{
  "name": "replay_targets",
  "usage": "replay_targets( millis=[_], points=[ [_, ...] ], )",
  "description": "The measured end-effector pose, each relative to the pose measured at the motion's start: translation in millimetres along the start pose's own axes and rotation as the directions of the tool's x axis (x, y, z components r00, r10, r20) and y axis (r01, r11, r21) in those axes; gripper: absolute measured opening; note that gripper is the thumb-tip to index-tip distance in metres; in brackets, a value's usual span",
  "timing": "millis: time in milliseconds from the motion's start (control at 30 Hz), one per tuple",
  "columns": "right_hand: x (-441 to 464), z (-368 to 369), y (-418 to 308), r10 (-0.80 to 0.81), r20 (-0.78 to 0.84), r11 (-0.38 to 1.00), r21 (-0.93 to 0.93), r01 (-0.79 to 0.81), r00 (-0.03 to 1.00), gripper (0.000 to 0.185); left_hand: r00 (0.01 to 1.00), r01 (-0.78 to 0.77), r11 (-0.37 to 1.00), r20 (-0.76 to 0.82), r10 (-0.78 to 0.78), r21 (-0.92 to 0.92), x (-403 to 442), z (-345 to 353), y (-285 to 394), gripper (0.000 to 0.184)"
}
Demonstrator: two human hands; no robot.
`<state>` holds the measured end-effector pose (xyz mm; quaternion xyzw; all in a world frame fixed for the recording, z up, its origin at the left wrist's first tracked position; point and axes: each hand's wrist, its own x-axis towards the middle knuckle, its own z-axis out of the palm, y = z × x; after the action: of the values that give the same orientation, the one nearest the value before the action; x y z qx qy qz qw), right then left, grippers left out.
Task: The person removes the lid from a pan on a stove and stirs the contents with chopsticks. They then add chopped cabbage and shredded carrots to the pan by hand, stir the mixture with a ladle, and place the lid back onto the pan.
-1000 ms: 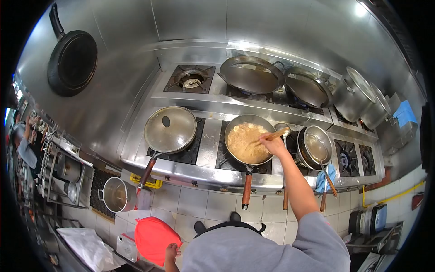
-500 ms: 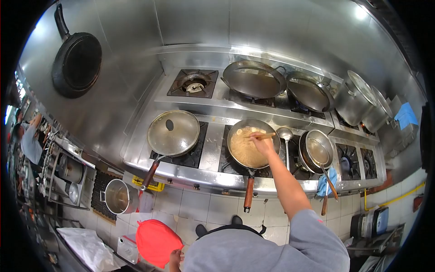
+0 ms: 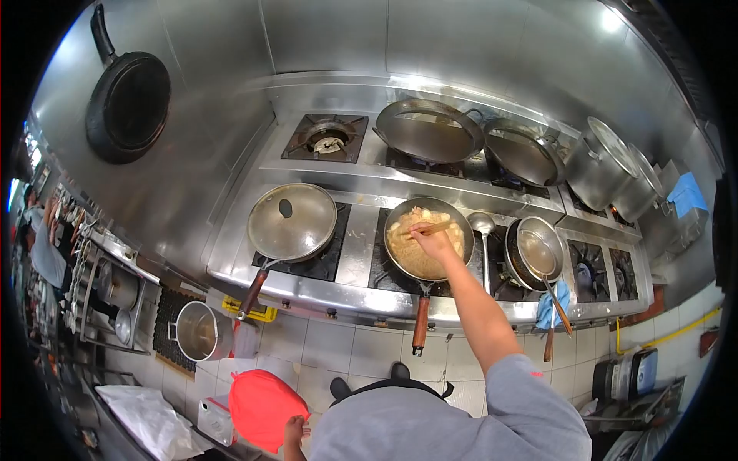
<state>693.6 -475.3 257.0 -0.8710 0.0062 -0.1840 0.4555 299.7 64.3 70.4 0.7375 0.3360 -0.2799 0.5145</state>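
My right hand (image 3: 430,240) is closed around a wooden spatula (image 3: 440,227); its working end dips into the food and cannot be made out fully. Pale brown food (image 3: 415,257) with lighter chunks toward the far side fills the frying pan (image 3: 464,265) below that hand. The pan sits on a front burner, its wooden handle (image 3: 420,323) pointing toward me. Down at my side, my left hand (image 3: 295,430) hangs with its fingers loosely apart, beside a red cloth or bag-like thing (image 3: 265,407). Nothing shows in that hand.
A lidded pan (image 3: 292,223) stands left of the frying pan. To its right lie a ladle (image 3: 483,224) and stacked pans (image 3: 542,250). Two woks (image 3: 430,131) and tall pots (image 3: 600,165) occupy the back row. A metal pot (image 3: 201,330) is low at left.
My right hand has shifted slightly left and nearer with the spatula. Food has been pushed about, and more light chunks show at the pan's far side. My left hand stays low.
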Motion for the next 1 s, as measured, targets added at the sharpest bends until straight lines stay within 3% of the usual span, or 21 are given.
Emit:
replay_targets(
  millis=[67, 100, 133, 200, 233, 267, 333, 367, 400, 467, 500, 533, 600, 633, 667, 733, 767, 800, 867, 933, 1000],
  points=[
    [5, -20, 0, 0.246, 0.126, 0.969, -0.032, -0.244, 0.961, 0.015, 0.997, 0.07, 0.985, -0.001, -0.071, -0.159, 13, -1, -10, 0.029],
    [9, -29, 9, 0.157, 0.05, 0.973, -0.18, -0.146, 0.986, 0.016, 0.998, 0.069, 0.983, -0.004, -0.07, -0.17, 13, -2, -10, 0.029],
    [10, -34, 11, 0.149, 0.055, 0.974, -0.182, -0.137, 0.987, 0.016, 0.997, 0.076, 0.98, -0.004, -0.078, -0.183, 13, -2, -11, 0.028],
    [0, -40, 13, 0.052, -0.098, 0.876, -0.474, -0.093, 0.994, 0.017, 0.996, 0.083, 0.977, -0.003, -0.086, -0.197, 9, -1, -14, 0.028],
    [-8, -39, 14, -0.064, -0.08, 0.836, -0.549, 0.01, 0.995, 0.014, 0.996, 0.084, 0.983, -0.013, -0.087, -0.166, 7, 0, -15, 0.026],
    [-16, -39, 15, -0.069, -0.079, 0.836, -0.549, 0.014, 0.995, 0.014, 0.996, 0.084, 0.987, -0.025, -0.088, -0.135, 5, -1, -17, 0.025],
    [-31, -40, 12, 0.004, 0.205, 0.989, -0.144, 0.026, 0.979, 0.012, 0.995, 0.092, 0.993, -0.027, -0.094, -0.068, -16, 0, 0, 0.025],
    [-37, -44, 13, 0.085, 0.213, 0.986, 0.125, -0.113, 0.973, 0.012, 0.994, 0.102, 0.995, -0.026, -0.102, 0.006, -25, 1, 8, 0.024],
    [-39, -54, 16, 0.087, 0.215, 0.986, 0.122, -0.115, 0.973, 0.012, 0.994, 0.105, 0.994, -0.024, -0.105, 0.005, -25, 1, 5, 0.024],
    [-45, -83, 17, 0.199, 0.074, 0.975, -0.115, -0.19, 0.977, 0.012, 0.998, 0.064, 0.998, -0.007, -0.064, 0.0, -26, -1, -4, 0.025],
    [-49, -95, -18, 0.295, 0.033, 0.911, -0.312, -0.271, 0.955, 0.014, 0.998, 0.062, 0.998, -0.002, -0.062, 0.003, -24, -2, -7, 0.025],
    [-53, -95, -17, 0.295, 0.028, 0.91, -0.313, -0.272, 0.955, 0.014, 0.996, 0.093, 0.995, -0.001, -0.093, -0.03, -19, -3, -11, 0.026],
    [-72, -90, -10, -0.014, 0.1, 0.96, -0.278, 0.042, 0.995, 0.011, 0.992, 0.122, 0.991, 0.001, -0.122, -0.062, -4, -3, -20, 0.026],
    [-79, -86, -10, -0.053, 0.213, 0.929, -0.346, 0.127, 0.975, 0.011, 0.993, 0.114, 0.988, 0.0, -0.114, -0.106, 4, -3, -24, 0.027],
    [-81, -89, -9, -0.052, 0.213, 0.93, -0.347, 0.125, 0.976, 0.011, 0.994, 0.105, 0.983, -0.001, -0.107, -0.148, 10, -4, -30, 0.028],
    [-84, -99, -23, 0.26, 0.358, 0.955, 0.041, -0.294, 0.897, 0.013, 0.995, 0.093, 0.987, -0.017, -0.096, -0.134, 3, -1, -9, 0.028],
    [-78, -105, -14, 0.387, 0.298, 0.908, 0.044, -0.417, 0.873, 0.013, 0.996, 0.079, 0.99, -0.033, -0.084, -0.121, -3, 0, 3, 0.029],
    [-71, -110, -15, 0.291, 0.217, 0.956, -0.021, -0.294, 0.932, 0.012, 0.996, 0.079, 0.99, -0.031, -0.083, -0.118, 0, 0, 2, 0.029],
    [-65, -110, -18, 0.246, 0.009, 0.923, -0.307, -0.232, 0.969, 0.011, 0.998, 0.063, 0.987, 0.009, -0.063, -0.148, 10, 1, 3, 0.03],
    [-63, -89, -8, 0.079, -0.013, 0.93, -0.359, -0.079, 0.997, 0.01, 0.998, 0.069, 0.985, 0.012, -0.068, -0.156, 13, 5, 5, 0.03],
    [-62, -62, -5, 0.017, 0.117, 0.984, -0.181, 0.004, 0.993, 0.01, 0.997, 0.076, 0.983, 0.004, -0.076, -0.166, 14, 5, 5, 0.03]
  ],
)
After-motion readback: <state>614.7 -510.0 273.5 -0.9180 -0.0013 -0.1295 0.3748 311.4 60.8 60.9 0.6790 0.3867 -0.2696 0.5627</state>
